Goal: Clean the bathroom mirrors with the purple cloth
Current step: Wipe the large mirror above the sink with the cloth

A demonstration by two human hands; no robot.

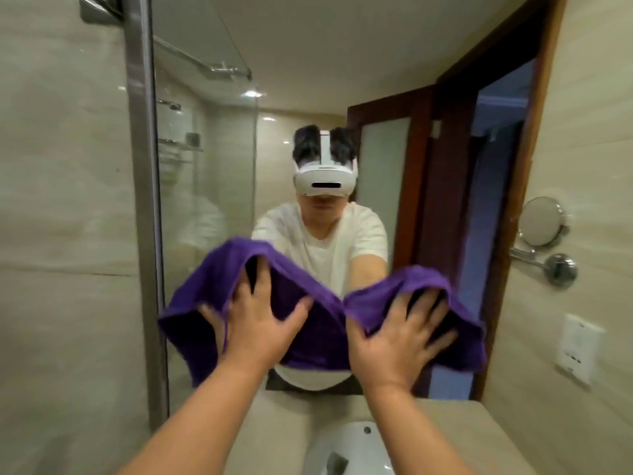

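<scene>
The large wall mirror [308, 80] fills the middle of the view, framed by a metal strip on its left. A purple cloth [308, 323] is spread wide across the mirror's lower part. My left hand [260, 320] presses flat on the cloth's left half with fingers spread. My right hand [397, 337] presses flat on the cloth's right half, fingers spread too. The cloth's top edge folds over above each hand. The mirror reflects a person in a white shirt behind the cloth.
A small round mirror [541, 221] on a chrome swing arm hangs on the right wall, with a white socket plate [579, 347] below it. A white basin [352, 447] sits in the beige counter [462, 437] under my arms. Tiled wall is at left.
</scene>
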